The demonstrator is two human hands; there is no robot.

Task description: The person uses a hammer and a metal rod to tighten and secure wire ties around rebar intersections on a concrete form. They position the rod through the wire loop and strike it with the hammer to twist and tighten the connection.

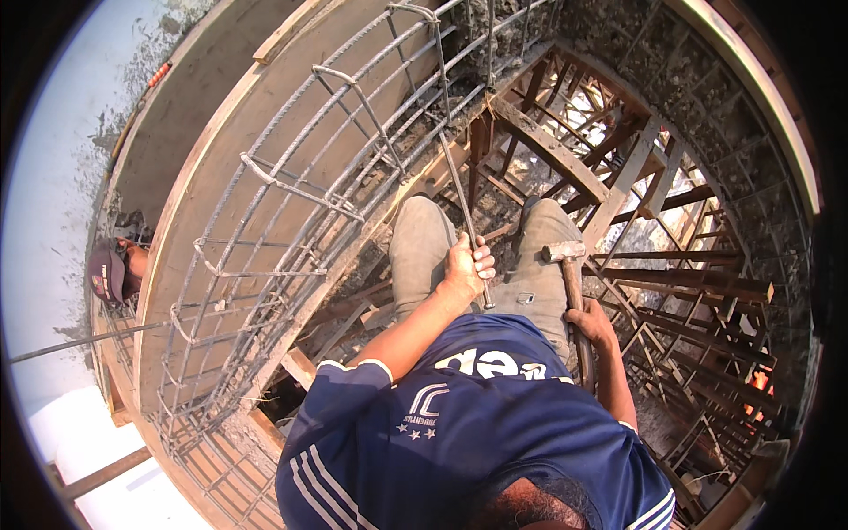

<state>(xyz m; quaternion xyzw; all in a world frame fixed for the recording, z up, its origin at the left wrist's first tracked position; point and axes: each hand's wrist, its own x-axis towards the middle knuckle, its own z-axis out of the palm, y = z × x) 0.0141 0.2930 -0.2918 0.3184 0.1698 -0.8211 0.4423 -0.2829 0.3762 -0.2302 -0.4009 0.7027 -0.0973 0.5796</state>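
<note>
My left hand is closed round a thin steel rod. The rod slants from the rebar cage down toward my lap, its lower end just past my fist. In my right hand is a hammer, gripped partway along its wooden handle. Its metal head points away from me, over my right thigh, and the handle's lower end lies beside my shirt. My knees, in dusty trousers, are bent on either side of the rod. Whether the rod's far end touches the cage I cannot tell.
A curved formwork panel stands behind the cage on the left. Beyond it is another person's capped head. Below and to the right, wooden beams and props cross over a deep open gap. A dark wall curves round the right.
</note>
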